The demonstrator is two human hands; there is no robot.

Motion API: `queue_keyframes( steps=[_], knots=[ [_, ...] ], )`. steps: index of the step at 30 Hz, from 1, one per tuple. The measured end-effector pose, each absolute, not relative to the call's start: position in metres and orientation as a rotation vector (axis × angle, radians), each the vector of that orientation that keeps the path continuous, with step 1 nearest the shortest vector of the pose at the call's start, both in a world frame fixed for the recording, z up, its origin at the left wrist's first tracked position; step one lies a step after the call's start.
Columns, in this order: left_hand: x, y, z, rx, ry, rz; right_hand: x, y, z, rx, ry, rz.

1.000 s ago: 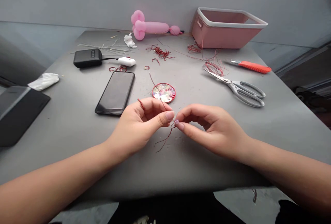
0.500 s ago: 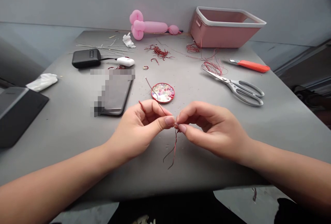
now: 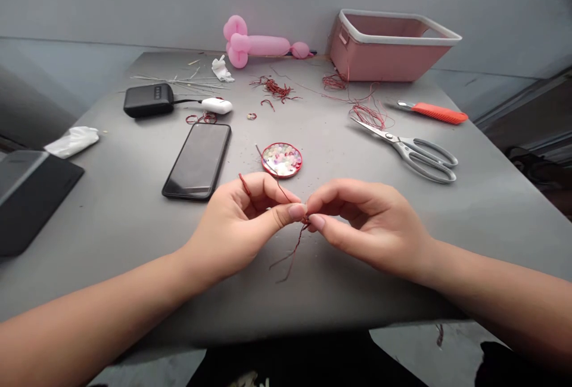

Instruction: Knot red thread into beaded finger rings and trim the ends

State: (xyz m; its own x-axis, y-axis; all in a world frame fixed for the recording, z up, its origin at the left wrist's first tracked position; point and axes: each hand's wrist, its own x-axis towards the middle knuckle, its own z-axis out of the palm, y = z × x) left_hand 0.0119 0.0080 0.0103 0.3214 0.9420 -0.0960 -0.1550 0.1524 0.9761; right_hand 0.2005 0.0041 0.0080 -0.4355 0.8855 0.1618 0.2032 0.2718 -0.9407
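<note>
My left hand point(image 3: 243, 223) and my right hand point(image 3: 366, 223) meet fingertip to fingertip above the grey table point(image 3: 313, 280). Both pinch a thin red wire point(image 3: 290, 256) at the same spot. Loose wire ends hang down below the fingers, and one end sticks up past my left thumb toward a small round dish of coloured beads point(image 3: 281, 159). Whether a bead sits between the fingertips cannot be seen.
A black phone point(image 3: 198, 161) lies left of the dish. Grey scissors point(image 3: 411, 152), an orange-handled tool point(image 3: 433, 113) and a pink bin point(image 3: 388, 46) are at the right. Red wire scraps point(image 3: 273, 89), a pink balloon point(image 3: 259, 46), a black power bank point(image 3: 148, 100) and crumpled tissue point(image 3: 71, 140) lie further off.
My fingertips have closed together on the wire; a pale bead seen earlier at my right fingertips no longer shows. The hanging wire ends have swung slightly.
</note>
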Motion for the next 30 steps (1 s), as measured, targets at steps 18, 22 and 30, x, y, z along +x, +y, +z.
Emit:
queue_keyframes(
  steps=[18, 22, 30],
  knots=[
    [0.013, 0.000, 0.012, 1.204, 1.073, 1.151, 0.199, -0.004, 0.011, -0.929, -2.084, 0.396],
    [0.014, -0.001, 0.012, 1.180, 1.032, 1.092, 0.196, -0.005, 0.012, -0.950, -2.065, 0.356],
    [0.012, 0.001, 0.001, 1.166, 0.909, 1.024, 0.201, 0.000, 0.016, -1.003, -2.024, 0.605]
  ],
)
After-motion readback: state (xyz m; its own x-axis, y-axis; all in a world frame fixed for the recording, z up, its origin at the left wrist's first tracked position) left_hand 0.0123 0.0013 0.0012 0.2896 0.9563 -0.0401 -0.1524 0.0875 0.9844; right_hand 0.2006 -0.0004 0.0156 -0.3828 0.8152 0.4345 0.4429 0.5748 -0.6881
